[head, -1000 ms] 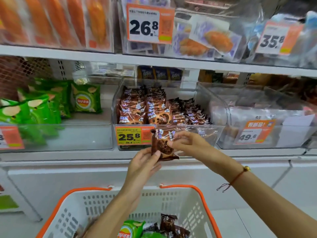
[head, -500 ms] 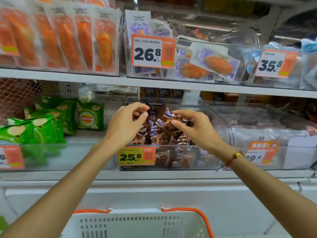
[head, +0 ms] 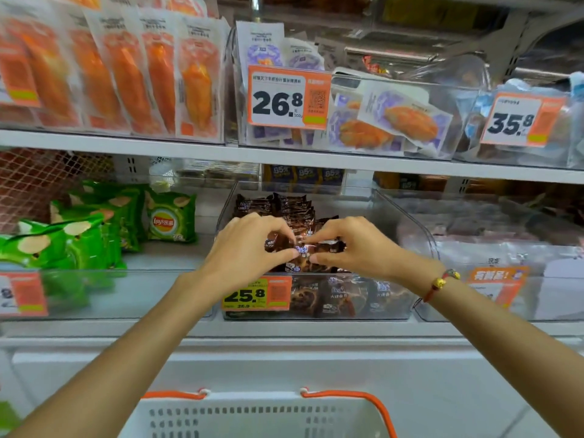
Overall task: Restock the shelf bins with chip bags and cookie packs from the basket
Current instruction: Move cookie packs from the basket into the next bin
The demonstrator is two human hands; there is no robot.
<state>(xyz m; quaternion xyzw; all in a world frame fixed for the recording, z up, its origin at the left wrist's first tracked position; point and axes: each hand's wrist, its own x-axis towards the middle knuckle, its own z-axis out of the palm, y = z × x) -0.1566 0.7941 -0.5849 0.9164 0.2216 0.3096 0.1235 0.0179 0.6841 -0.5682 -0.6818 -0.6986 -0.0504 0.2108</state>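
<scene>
The cookie pack (head: 305,248) mostly hides behind the fingers of the left hand (head: 249,245) and the right hand (head: 354,245), so only a little brown wrapper shows. The bottom edge cuts off the basket (head: 252,415), so what lies in it cannot be seen. The left edge cuts off one price tag (head: 22,294). The packs in the right bin (head: 505,235) are too blurry to tell.

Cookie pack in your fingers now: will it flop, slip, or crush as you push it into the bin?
The cookie pack looks glossy, so probably slippery. Both the left hand and right hand pinch it, suggesting it's light. Its wrapper looks thin; hard pushing might crack the cookie.
</scene>
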